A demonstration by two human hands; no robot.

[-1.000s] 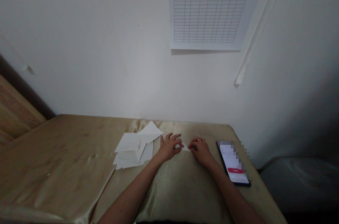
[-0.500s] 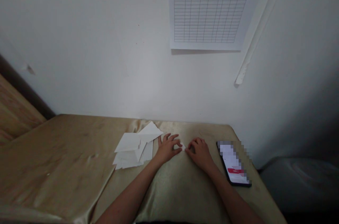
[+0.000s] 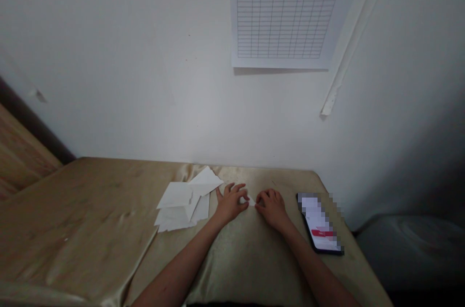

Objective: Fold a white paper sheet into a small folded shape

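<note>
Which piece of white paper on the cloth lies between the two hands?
The small pointed piece, at the fingertips of the left hand and right hand. The other, larger sheets overlap in a loose pile to its left.

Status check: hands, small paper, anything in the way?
Left hand, right hand: both at small white paper piece, partly hidden. Loose white sheets close beside left hand. Smartphone farther right, clear of hands.

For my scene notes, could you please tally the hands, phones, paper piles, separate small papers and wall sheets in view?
Hands: 2 (left hand, right hand)
Phone: 1
Pile of white papers: 1 (overlapping sheets not reliably countable)
Small white paper between the hands: 1
Printed wall sheet: 1
Total: 6
</note>
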